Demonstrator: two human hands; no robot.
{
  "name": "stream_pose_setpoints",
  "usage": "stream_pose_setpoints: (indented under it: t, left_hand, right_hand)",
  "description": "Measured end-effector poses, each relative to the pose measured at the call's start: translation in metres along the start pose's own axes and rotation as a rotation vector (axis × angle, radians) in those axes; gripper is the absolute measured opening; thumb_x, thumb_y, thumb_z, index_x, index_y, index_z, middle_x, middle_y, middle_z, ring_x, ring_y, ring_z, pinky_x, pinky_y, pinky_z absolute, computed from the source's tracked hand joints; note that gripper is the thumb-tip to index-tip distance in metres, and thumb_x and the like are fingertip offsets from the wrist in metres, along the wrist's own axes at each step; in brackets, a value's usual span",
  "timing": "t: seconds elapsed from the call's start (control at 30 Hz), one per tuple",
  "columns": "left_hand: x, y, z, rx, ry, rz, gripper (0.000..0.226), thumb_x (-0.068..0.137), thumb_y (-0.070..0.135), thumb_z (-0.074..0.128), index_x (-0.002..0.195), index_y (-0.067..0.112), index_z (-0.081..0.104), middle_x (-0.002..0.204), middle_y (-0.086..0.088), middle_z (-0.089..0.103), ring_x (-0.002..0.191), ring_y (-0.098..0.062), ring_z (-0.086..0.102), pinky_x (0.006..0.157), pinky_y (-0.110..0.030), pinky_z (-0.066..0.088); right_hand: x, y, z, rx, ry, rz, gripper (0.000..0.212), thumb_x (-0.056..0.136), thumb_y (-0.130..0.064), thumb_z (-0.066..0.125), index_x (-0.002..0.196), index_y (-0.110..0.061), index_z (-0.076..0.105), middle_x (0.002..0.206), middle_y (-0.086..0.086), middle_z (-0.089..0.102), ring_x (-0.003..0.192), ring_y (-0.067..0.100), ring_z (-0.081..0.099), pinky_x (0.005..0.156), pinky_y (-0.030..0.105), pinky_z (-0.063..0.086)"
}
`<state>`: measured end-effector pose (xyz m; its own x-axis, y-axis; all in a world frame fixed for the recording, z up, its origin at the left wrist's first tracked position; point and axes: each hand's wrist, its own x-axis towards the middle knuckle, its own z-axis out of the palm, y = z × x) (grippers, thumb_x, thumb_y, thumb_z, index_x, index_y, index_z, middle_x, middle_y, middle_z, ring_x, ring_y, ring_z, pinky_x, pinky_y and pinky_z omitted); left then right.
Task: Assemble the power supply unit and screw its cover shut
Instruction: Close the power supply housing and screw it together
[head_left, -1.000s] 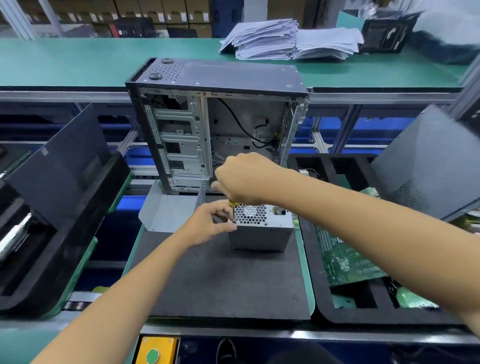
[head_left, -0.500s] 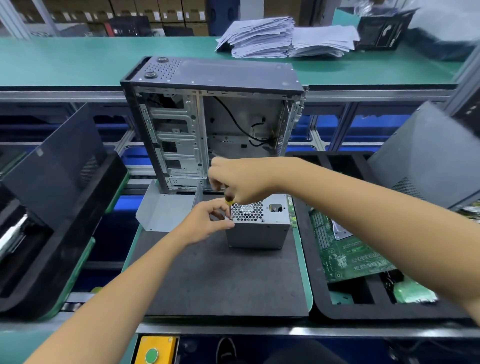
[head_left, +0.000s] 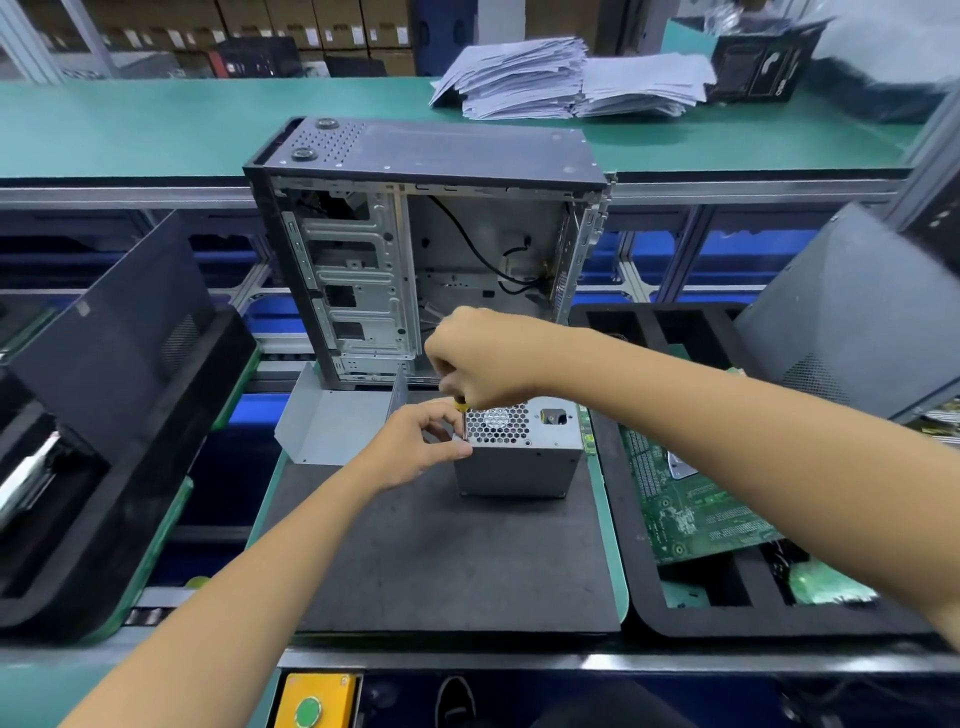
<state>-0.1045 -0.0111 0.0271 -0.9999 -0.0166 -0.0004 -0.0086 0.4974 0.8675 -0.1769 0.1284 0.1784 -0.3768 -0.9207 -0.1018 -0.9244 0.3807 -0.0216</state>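
A grey metal power supply unit (head_left: 519, 460) stands on the dark foam mat (head_left: 441, 561), its honeycomb fan grille facing up. My right hand (head_left: 478, 358) grips a screwdriver (head_left: 460, 415) with a yellow handle and holds it upright over the unit's upper left corner. My left hand (head_left: 421, 447) sits at that same corner, its fingertips pinched around the screwdriver's shaft by the tip. The screw itself is hidden by my fingers.
An open computer case (head_left: 431, 260) stands behind the unit, with a loose grey metal panel (head_left: 332, 426) at its foot. A black foam tray (head_left: 675, 613) on the right holds a green circuit board (head_left: 691, 499). Black panels lean at both sides. Paper stacks (head_left: 571, 78) lie on the far bench.
My right hand has shifted slightly on the screwdriver handle above the same corner. My left hand and the power supply unit stay put.
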Motion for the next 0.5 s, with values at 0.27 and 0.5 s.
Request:
stream_pose_setpoints:
  t: [0.27, 0.5]
  left_hand:
    - [0.002, -0.001, -0.001, -0.004, -0.007, -0.005, 0.015, 0.079, 0.019, 0.077, 0.079, 0.015, 0.063, 0.084, 0.02, 0.063, 0.068, 0.001, 0.053, 0.064, -0.011, 0.043]
    - [0.003, -0.001, -0.002, -0.011, -0.022, 0.024, 0.017, 0.078, 0.016, 0.079, 0.077, 0.014, 0.062, 0.079, 0.019, 0.061, 0.068, -0.002, 0.052, 0.064, -0.011, 0.042]
  right_hand:
    - [-0.006, 0.01, -0.004, 0.082, -0.124, -0.025, 0.01, 0.089, -0.013, 0.056, 0.092, -0.017, 0.047, 0.099, 0.0, 0.036, 0.069, 0.017, 0.047, 0.054, 0.026, 0.03]
    - [-0.001, 0.0, 0.004, -0.059, 0.034, 0.041, 0.035, 0.095, -0.017, 0.051, 0.063, -0.016, 0.037, 0.068, 0.001, 0.038, 0.057, 0.019, 0.045, 0.052, 0.033, 0.037]
